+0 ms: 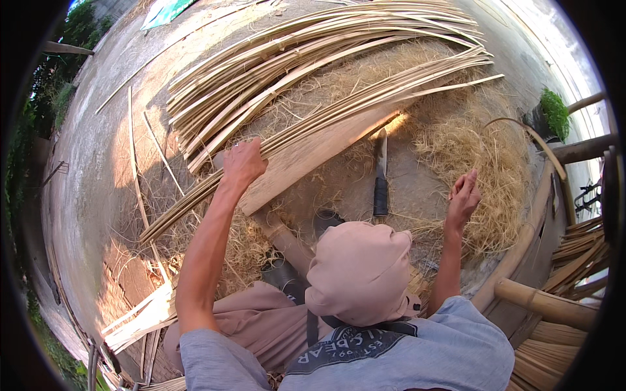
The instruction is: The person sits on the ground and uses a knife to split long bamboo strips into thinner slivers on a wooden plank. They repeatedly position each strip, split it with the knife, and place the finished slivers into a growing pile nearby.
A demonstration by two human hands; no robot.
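Observation:
My left hand (244,161) is closed around a bundle of long, thin bamboo strips (339,114). The bundle slants from the lower left to the upper right, across a wide wooden plank (319,156). Out to the right, my right hand (464,199) is raised with its fingers curled together, close to a heap of fine bamboo shavings (502,195). Whether anything thin is pinched in it I cannot make out. Between my hands a knife (381,176) with a dark handle lies on the ground, its blade pointing away.
Beyond the plank lies a large pile of bamboo strips (261,78). Several loose strips (135,156) are scattered at the left. Bamboo poles (548,303) and more stacked strips (580,254) stand at the right, near a green plant (554,112).

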